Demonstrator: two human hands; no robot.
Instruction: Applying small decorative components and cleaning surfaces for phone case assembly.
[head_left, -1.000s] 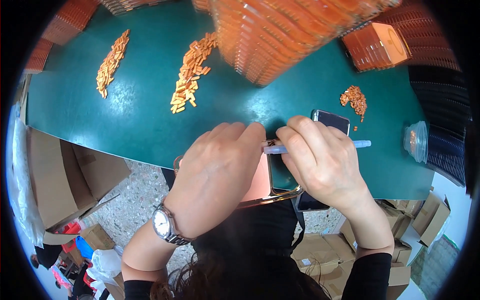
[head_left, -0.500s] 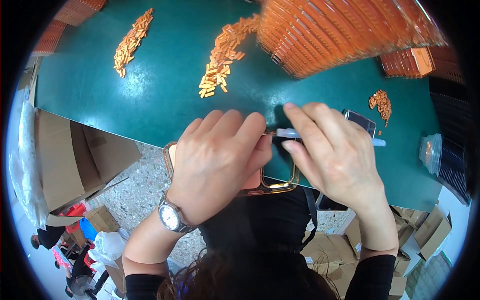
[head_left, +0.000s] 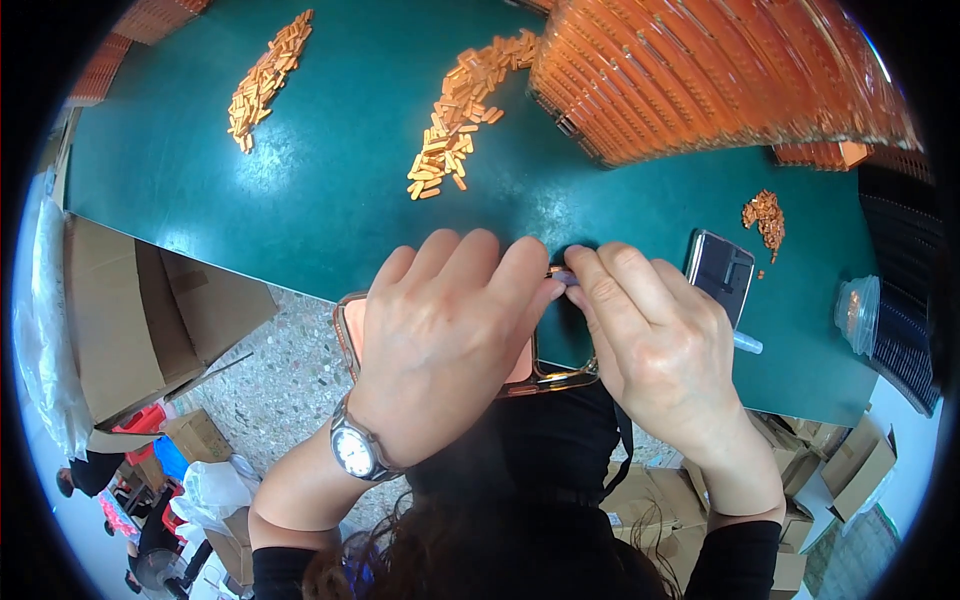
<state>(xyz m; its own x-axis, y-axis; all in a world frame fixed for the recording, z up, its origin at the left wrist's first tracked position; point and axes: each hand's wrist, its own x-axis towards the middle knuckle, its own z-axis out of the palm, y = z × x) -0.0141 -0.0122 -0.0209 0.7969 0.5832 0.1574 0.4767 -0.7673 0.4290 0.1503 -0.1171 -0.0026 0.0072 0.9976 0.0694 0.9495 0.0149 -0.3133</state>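
My left hand (head_left: 450,310) is closed round a phone case (head_left: 360,330) with amber translucent edges, a pinkish panel and a large camera opening. Most of the case is under that hand. My right hand (head_left: 655,345) grips a pale, pen-shaped tool (head_left: 748,342), whose rear end sticks out beyond the hand. The tool's front end sits at the case's upper edge, between the fingertips of both hands, which nearly meet there. Exactly how it touches the edge is hidden by my fingers.
Small orange strips lie in two piles, one (head_left: 268,85) far left and one (head_left: 450,125) mid-table. Stacked amber cases (head_left: 720,80) fill the far right. A phone-shaped object (head_left: 720,272), a heap of tiny orange pieces (head_left: 766,222) and a clear tub (head_left: 858,308) lie to the right.
My right hand has moved slightly left and down, bringing the tool tip up against my left fingertips. The tool is tilted more, its rear end lower than before.
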